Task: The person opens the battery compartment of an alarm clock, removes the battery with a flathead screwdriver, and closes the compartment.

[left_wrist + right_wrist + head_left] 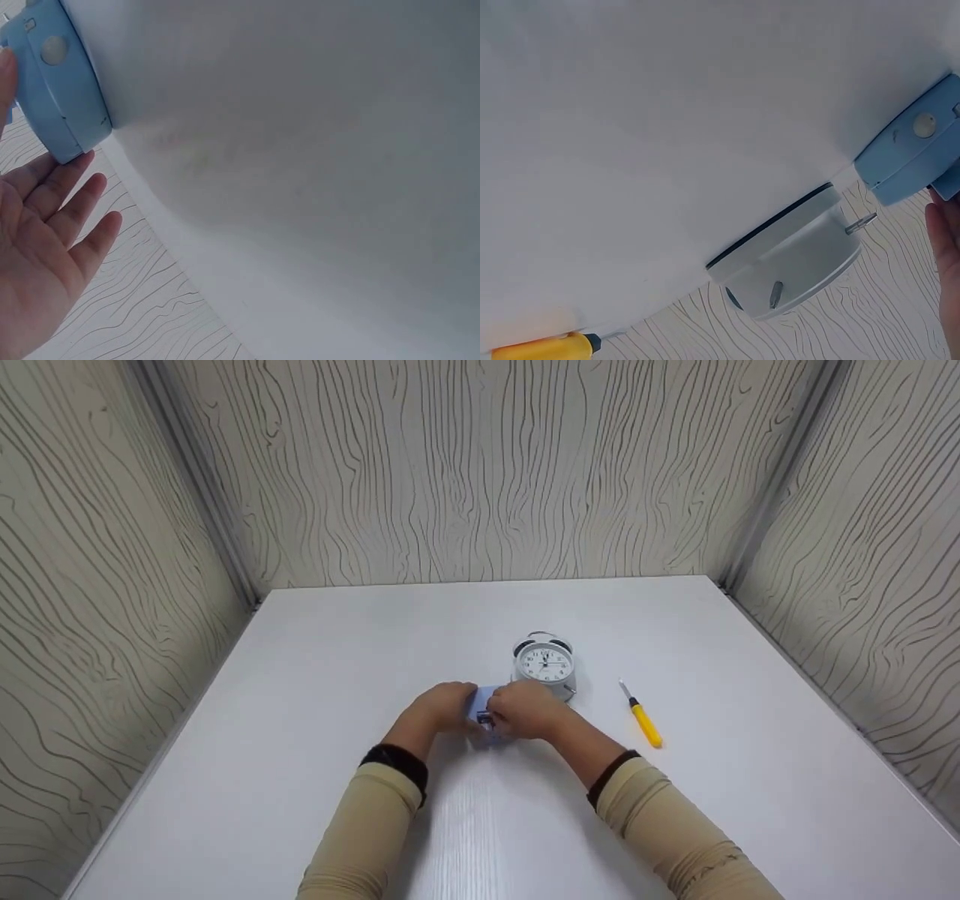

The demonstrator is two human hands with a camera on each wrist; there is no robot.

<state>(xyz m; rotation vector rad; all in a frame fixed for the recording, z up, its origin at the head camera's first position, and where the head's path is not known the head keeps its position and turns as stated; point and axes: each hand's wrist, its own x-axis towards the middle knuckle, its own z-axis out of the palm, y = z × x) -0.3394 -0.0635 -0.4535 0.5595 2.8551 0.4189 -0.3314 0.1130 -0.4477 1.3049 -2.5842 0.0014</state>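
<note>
A light-blue plastic device (484, 701) with rounded sides and a round pale button sits on the table between both hands. My left hand (448, 705) grips its left side; in the left wrist view the thumb lies on its near face, with fingers at its lower edge and the others spread. My right hand (529, 709), fingers bent, holds the device's right side. Beside those fingers shows a small dark part, too small to make out. In the right wrist view, a blue flap-like piece (949, 182) juts out near the right fingers. The fingertips are partly hidden.
A white twin-bell alarm clock (545, 664) stands right behind the right hand. Further right lies a screwdriver (646, 726) with a yellow handle. The white table (360, 637) is bounded by wood-patterned panels (480, 472) at the back and sides.
</note>
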